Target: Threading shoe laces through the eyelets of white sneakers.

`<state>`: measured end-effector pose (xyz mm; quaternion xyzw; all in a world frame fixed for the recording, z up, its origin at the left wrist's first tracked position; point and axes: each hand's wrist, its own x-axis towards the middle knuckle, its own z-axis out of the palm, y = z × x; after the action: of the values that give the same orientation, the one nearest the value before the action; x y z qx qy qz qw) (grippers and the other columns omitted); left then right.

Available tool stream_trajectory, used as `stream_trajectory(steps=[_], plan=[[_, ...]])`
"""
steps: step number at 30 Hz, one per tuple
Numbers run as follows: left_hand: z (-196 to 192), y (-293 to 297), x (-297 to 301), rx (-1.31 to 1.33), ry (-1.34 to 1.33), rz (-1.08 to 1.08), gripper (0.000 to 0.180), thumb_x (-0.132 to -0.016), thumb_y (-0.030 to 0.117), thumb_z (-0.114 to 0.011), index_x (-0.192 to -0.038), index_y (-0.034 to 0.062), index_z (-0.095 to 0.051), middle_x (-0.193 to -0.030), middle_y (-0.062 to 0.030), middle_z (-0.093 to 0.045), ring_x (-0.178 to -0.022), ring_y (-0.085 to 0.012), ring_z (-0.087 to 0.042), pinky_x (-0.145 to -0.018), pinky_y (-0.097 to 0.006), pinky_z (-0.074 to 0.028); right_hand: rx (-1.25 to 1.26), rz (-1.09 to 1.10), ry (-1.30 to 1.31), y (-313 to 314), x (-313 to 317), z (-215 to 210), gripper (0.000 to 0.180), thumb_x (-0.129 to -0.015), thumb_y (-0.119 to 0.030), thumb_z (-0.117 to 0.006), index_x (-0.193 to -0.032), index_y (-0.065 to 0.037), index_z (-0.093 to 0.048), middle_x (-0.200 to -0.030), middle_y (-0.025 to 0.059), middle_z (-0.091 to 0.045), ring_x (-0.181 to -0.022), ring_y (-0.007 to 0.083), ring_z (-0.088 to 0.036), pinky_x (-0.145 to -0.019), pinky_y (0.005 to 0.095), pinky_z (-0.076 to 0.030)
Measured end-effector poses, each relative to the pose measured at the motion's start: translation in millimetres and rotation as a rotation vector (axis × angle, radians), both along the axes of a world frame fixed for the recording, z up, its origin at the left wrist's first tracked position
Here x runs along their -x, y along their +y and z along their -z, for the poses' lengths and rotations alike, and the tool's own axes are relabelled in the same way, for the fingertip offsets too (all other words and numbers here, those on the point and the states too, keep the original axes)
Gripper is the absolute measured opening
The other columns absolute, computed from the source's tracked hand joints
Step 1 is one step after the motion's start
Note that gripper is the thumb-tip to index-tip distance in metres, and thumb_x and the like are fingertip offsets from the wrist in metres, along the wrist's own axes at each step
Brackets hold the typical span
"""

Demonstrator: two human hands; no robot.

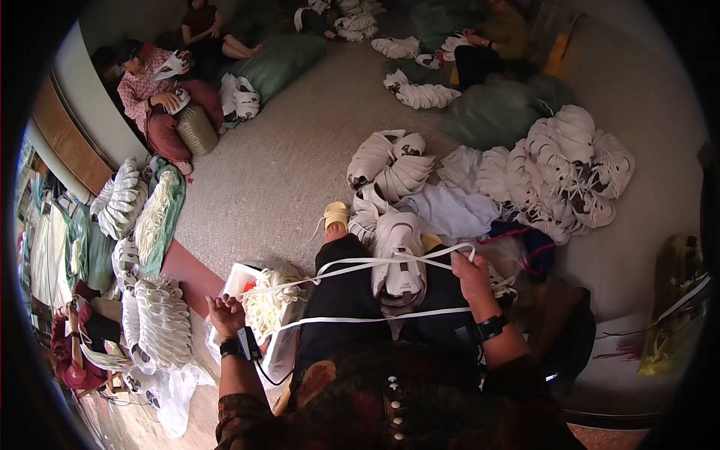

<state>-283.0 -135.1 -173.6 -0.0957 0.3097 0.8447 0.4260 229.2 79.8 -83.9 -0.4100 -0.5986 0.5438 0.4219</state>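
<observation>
A white shoe upper (pixel 399 247) rests between my thighs, with a white shoelace (pixel 360 264) running across its top. My right hand (pixel 472 276) is closed on the lace to the right of the upper, where the lace bends into a loop. Out to the left, my left hand (pixel 226 315) is closed, and the lace reaches toward its fingers. Another length of the lace hangs slack across my thighs, below the upper. How the lace passes through the eyelets is too small to tell.
A white box (pixel 279 356) of cream laces (pixel 271 300) stands beside my left leg. Stacked white uppers (pixel 390 166) lie ahead, with a large pile (pixel 559 169) to the right. White cloth (pixel 450 214) lies between them. A person (pixel 161 97) sits far left near a green sack (pixel 277 67).
</observation>
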Motion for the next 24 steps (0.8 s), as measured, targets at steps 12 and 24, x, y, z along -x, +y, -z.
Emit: stream_trajectory(steps=[12,24], plan=[[-67.5,67.3,-91.4,0.922,1.935,0.739,0.028,-0.073,0.016,-0.068,-0.094,-0.001,-0.06,-0.089,-0.0183,-0.064,-0.079,-0.0331,-0.062,-0.071,-0.039,-0.05,-0.281,0.175,-1.257,-13.6,-49.5,-46.5,0.035,-0.069,-0.022,-0.068,-0.094,0.0,-0.061,-0.082,0.019,-0.061,-0.085,0.0368,-0.058,-0.081,0.0423,-0.046],[-116.9,201.4,-258.6,0.46,2.148,0.822,0.017,-0.071,0.027,-0.067,-0.076,0.0108,-0.064,-0.073,-0.0111,-0.064,-0.07,-0.0303,-0.062,-0.065,-0.038,-0.049,-0.361,-0.235,-0.773,24.5,58.1,-7.4,0.032,-0.065,-0.012,-0.062,-0.093,0.002,-0.054,-0.085,0.0217,-0.06,-0.085,0.0375,-0.057,-0.077,0.0401,-0.046]])
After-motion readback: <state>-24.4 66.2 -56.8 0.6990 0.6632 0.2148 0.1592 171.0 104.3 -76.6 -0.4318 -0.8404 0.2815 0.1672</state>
